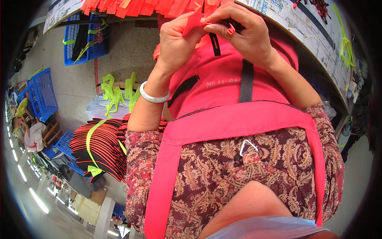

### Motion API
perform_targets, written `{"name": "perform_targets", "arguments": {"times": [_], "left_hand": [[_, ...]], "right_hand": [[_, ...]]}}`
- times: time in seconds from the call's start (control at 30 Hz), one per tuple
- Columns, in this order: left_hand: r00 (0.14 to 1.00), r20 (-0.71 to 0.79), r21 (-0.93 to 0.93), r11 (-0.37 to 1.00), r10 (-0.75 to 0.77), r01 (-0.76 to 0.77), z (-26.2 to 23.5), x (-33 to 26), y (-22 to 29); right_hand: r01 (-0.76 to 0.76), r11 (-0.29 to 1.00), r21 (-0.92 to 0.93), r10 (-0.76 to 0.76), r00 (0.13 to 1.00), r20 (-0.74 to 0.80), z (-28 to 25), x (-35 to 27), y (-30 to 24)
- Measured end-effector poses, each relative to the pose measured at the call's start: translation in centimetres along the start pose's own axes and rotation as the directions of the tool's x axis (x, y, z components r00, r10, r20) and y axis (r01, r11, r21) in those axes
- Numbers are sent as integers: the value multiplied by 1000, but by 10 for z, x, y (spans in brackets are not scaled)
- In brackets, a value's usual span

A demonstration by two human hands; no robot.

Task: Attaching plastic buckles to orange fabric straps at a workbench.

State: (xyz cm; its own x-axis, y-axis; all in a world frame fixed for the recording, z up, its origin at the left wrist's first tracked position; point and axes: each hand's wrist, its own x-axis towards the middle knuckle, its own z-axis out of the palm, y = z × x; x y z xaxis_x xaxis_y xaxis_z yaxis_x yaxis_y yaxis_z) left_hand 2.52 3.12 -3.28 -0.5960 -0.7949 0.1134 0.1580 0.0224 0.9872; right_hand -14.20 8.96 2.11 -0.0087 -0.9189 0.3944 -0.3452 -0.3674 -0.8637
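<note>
Close together at the top middle, my two hands meet above my lap. My left hand (179, 42) is closed, pinching a bright orange-red fabric strip (192, 24). My right hand (248, 36) is closed around small black and red pieces (232, 28), mostly hidden in its fingers; their exact kind I cannot make out. Its thumb and forefinger touch the end of the strip by the left fingertips. A short black strap loop (215, 44) lies below the hands, against the red apron (223, 81) on my lap.
More orange-red strips (131, 8) hang over the table edge ahead. The patterned tabletop (286, 20) extends right, bearing small black-red pieces (318, 11). On the left are a bundle of black-red pieces (97, 147) tied with yellow-green ribbon, and blue crates (97, 42). A person (34, 135) sits far left.
</note>
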Motion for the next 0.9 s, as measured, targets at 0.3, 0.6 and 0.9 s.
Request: {"name": "perform_targets", "arguments": {"times": [0.3,0.6,0.9], "left_hand": [[999,-44,-1,1000,30,-30,2,0,-4],[998,36,67,997,-43,41,4,1,14],[992,39,-14,993,-117,118,-5,6,15]], "right_hand": [[-7,998,62,7,1000,-4,4,-2,9],[33,997,-75,-26,996,90,4,-6,11],[-5,988,156,14,998,-62,4,2,2]]}}
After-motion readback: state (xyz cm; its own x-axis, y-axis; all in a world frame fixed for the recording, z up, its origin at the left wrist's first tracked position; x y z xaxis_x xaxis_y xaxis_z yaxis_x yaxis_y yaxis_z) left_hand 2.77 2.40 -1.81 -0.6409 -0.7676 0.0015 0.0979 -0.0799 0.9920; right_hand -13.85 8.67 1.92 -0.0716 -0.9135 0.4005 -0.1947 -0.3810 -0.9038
